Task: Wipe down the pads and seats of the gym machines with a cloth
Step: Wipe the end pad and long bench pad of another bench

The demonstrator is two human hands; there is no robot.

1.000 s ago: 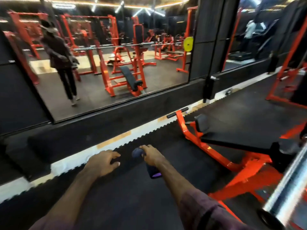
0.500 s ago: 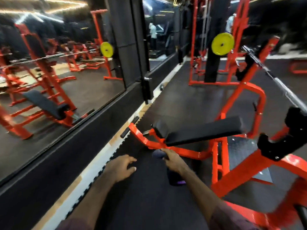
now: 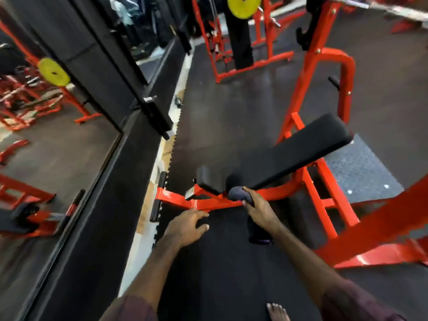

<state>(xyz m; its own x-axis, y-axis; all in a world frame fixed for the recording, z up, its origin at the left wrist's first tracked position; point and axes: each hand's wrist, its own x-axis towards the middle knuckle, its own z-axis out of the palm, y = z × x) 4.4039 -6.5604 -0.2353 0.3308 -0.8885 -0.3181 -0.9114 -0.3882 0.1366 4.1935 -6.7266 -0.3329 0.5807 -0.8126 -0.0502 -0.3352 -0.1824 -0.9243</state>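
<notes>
Black rubber floor; right hand fingers grip cloth; left hand loosely spread.

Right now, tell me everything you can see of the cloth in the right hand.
The cloth is dark, grey-blue to black, soft and bunched. The right hand grips it mid-length: one wad bulges above the fingers, and a longer tail hangs below the hand, with a purple strip at its lower end. It is held in the air in front of the incline bench's long black pad and small seat pad; whether it touches either cannot be told. The left hand is apart from it.
</notes>
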